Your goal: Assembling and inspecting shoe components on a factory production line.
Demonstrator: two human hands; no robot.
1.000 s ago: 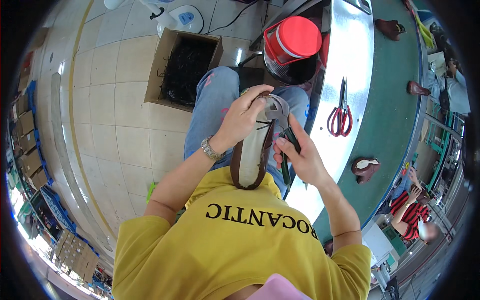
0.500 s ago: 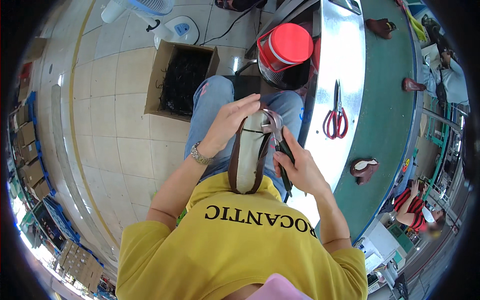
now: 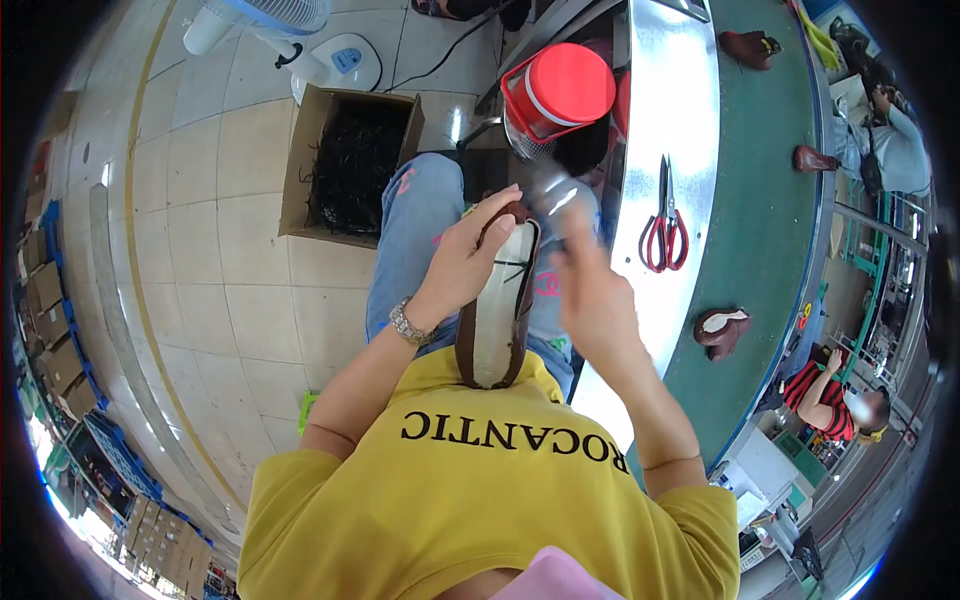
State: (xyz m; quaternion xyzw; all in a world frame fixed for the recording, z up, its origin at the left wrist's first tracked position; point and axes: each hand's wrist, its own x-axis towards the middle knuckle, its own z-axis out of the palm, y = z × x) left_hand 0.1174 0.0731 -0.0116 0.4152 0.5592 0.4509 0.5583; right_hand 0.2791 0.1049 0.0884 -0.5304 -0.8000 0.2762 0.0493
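A brown shoe lies bottom up across my lap, one end against my shirt, its pale underside showing with a dark line across it. My left hand wraps round its far end, thumb on the underside edge. My right hand is raised just right of that end, smeared by motion, closed on lasting pincers. Their metal head is a blur beside the shoe's far end. Whether it touches the shoe I cannot tell, and the handles are mostly hidden by my hand.
Red-handled scissors lie on the metal ledge at right. Beyond it, a green belt carries several brown shoes. A red lidded bucket stands ahead, left of it a cardboard box of black scraps and a fan.
My right hand has lifted the pincers off the shoe's right edge, up and slightly away, turning them. My left thumb has shifted onto the underside near the far end.
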